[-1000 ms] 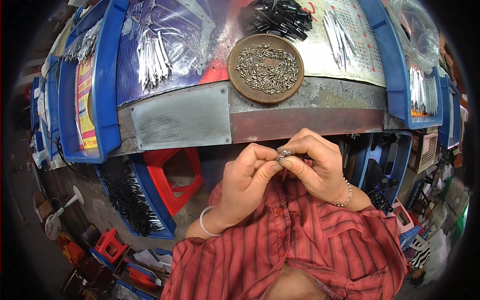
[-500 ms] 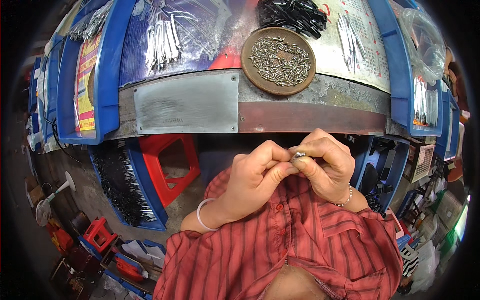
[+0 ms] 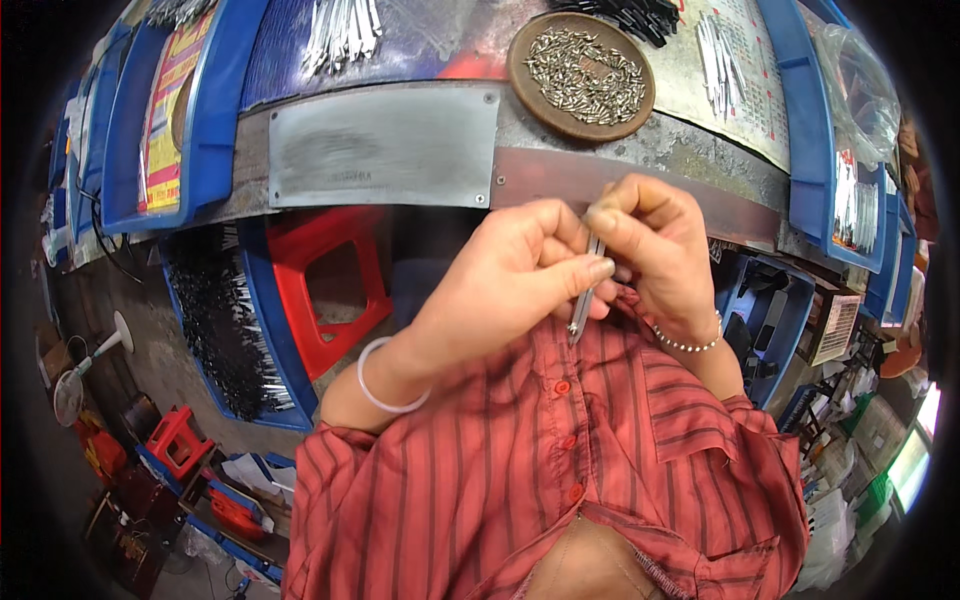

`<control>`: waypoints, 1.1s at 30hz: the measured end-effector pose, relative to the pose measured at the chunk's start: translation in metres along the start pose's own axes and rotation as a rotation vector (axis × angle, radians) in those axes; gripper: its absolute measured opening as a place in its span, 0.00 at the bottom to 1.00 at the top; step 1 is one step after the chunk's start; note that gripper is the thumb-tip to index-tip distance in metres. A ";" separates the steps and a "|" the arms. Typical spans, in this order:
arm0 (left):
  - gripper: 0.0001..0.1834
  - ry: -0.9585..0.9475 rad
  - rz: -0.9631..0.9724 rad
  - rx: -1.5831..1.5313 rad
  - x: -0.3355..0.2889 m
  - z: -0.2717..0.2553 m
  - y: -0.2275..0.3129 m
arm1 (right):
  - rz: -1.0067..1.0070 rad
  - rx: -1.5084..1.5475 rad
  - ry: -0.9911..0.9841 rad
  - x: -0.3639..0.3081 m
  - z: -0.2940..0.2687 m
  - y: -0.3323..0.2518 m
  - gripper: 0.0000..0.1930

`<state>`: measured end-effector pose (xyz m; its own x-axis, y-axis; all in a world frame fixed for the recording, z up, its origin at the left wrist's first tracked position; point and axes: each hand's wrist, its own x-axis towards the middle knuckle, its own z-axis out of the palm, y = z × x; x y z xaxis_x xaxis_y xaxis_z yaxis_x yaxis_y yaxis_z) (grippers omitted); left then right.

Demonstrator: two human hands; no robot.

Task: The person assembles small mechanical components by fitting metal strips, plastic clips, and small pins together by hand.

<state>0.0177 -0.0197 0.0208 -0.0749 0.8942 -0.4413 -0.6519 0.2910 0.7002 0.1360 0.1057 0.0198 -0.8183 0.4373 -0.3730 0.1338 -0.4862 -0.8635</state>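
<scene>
My left hand [image 3: 520, 262] and my right hand [image 3: 657, 250] are together in front of my striped red shirt, just off the bench edge. Between their fingertips they grip a slim silver metal strip [image 3: 582, 312]. It slants downward, its lower end showing below my left thumb. The fingers of my right hand pinch its upper end, which they partly cover. Beyond my hands, a round brown dish [image 3: 545, 120] on the bench carries many small shiny metal pins [image 3: 570, 90].
A grey metal plate [image 3: 385, 150] is fixed along the bench edge. Silver strips [image 3: 342, 35] and black parts [image 3: 645, 20] lie farther back. Blue bins [image 3: 215, 120] flank the bench. Below left are a red stool [image 3: 300, 295] and a blue bin [image 3: 285, 345] of black and silver pieces.
Both hands have moved up in the picture, toward the bench edge. More of the metal strip now shows below the fingers; before, only a small shiny tip was visible. The view has shifted slightly.
</scene>
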 end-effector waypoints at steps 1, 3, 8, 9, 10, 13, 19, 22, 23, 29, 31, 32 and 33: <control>0.05 -0.014 -0.023 -0.009 0.002 -0.002 0.002 | 0.038 0.098 0.003 0.002 0.001 -0.001 0.05; 0.06 -0.014 -0.033 -0.060 0.002 -0.003 0.008 | 0.034 0.060 0.041 0.006 0.004 -0.003 0.07; 0.07 0.002 -0.073 -0.151 0.002 -0.004 0.012 | 0.076 0.024 0.037 0.013 0.003 -0.005 0.09; 0.07 0.001 -0.068 -0.152 0.002 -0.005 0.012 | 0.092 0.023 0.034 0.014 0.003 -0.006 0.09; 0.07 -0.001 -0.078 -0.155 0.003 -0.005 0.012 | 0.101 0.016 0.038 0.015 0.004 -0.006 0.09; 0.08 0.001 -0.091 -0.160 0.003 -0.006 0.012 | 0.125 0.011 0.034 0.016 0.005 -0.007 0.10; 0.09 -0.022 -0.088 -0.166 0.000 -0.009 0.011 | 0.106 0.002 0.037 0.019 0.006 -0.001 0.10; 0.10 -0.022 -0.087 -0.170 -0.001 -0.009 0.012 | 0.087 0.013 0.034 0.021 0.006 0.001 0.10; 0.10 -0.010 -0.090 -0.171 -0.001 -0.009 0.012 | 0.085 0.012 0.034 0.021 0.006 0.002 0.10; 0.11 -0.016 -0.077 -0.192 0.001 -0.010 0.011 | 0.082 0.035 0.027 0.024 0.006 0.001 0.10; 0.11 -0.014 -0.069 -0.187 0.001 -0.010 0.011 | 0.063 0.044 0.025 0.025 0.005 0.003 0.10; 0.10 -0.012 -0.060 -0.181 0.002 -0.009 0.011 | 0.062 0.044 0.025 0.025 0.005 0.002 0.10; 0.10 -0.015 -0.059 -0.180 0.003 -0.007 0.011 | 0.055 0.057 0.024 0.025 0.004 0.002 0.10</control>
<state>0.0049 -0.0168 0.0229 -0.0223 0.8826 -0.4696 -0.7792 0.2790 0.5613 0.1134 0.1126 0.0100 -0.7966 0.4265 -0.4284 0.1457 -0.5523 -0.8208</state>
